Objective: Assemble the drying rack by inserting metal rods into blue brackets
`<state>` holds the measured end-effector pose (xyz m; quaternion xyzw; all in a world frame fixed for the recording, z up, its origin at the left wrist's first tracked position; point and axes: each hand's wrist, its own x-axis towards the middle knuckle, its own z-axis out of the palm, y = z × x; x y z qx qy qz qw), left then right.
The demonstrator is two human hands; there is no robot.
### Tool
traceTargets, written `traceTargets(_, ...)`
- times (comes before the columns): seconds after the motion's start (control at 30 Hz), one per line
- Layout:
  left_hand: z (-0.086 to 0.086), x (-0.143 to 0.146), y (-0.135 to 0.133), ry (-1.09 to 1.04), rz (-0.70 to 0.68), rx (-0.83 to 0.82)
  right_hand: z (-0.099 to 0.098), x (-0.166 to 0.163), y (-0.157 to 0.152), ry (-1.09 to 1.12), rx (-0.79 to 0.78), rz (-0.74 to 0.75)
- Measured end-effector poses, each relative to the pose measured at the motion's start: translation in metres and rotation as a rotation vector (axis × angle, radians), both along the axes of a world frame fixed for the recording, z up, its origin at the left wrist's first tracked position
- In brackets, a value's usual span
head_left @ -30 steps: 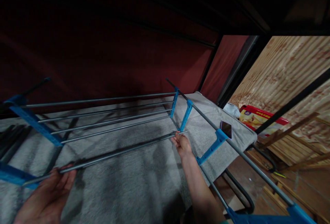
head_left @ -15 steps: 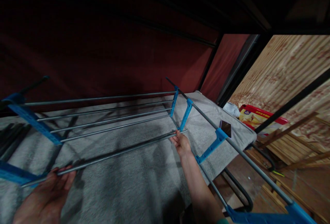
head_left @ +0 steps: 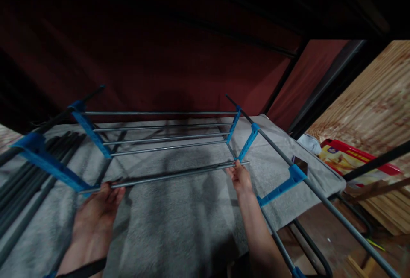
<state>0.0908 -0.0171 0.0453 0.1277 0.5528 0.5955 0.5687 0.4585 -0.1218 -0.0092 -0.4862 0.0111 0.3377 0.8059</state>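
A rack of grey metal rods and blue plastic brackets lies on a grey blanket (head_left: 179, 218). My left hand (head_left: 99, 205) grips the left end of a loose grey rod (head_left: 169, 175), close to a blue bracket (head_left: 48, 162). My right hand (head_left: 240, 177) pinches the rod's right end beside another blue bracket (head_left: 248, 141). Several parallel rods (head_left: 166, 135) behind it span between the blue brackets. A long upright pole (head_left: 320, 197) with a blue bracket (head_left: 283, 184) runs along the right.
A dark phone (head_left: 299, 165) lies on the blanket's right edge. Loose dark rods (head_left: 22, 197) are piled at the left. A red and yellow package (head_left: 349, 158) and wooden slats (head_left: 384, 214) sit on the floor at the right. A dark red wall stands behind.
The view has swung left, so the rack sits more centred. My left hand has moved in along the rod toward the blue bracket. My right hand still holds the rod's right end.
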Motion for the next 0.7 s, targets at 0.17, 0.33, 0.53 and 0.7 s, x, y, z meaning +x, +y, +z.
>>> traceTargets(0.17,-0.013,0.008,0.01,-0.113,-0.039,-0.009,-0.005,0.003,-0.002,0.057,-0.033,0.061)
traceTargets(0.33,-0.023,0.009,0.008,-0.145,-0.093,0.047,-0.011,0.007,-0.003,0.063,-0.025,0.131)
traceTargets(0.53,-0.025,0.008,0.007,-0.163,-0.084,0.046,-0.008,0.007,-0.002,0.073,-0.04,0.15)
traceTargets(0.7,-0.025,0.007,0.008,-0.162,-0.088,0.036,-0.004,0.002,0.0,0.091,-0.013,0.174)
